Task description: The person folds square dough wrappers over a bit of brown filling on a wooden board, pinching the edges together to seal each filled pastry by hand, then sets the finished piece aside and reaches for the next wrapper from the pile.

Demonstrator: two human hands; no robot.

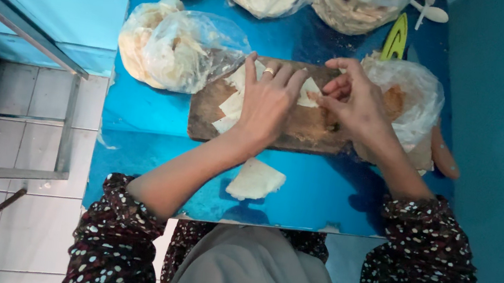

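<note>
Left hand (266,97) lies flat, fingers spread, pressing thin pale wrappers (232,102) on the wooden board (306,129) in the middle of the blue table (150,114). Right hand (355,100), just to its right, pinches a folded wrapper piece (309,92) with fingertips curled. A folded pastry (255,179) sits nearer, off the board. Plastic bags (186,50) of wrappers sit left and far.
</note>
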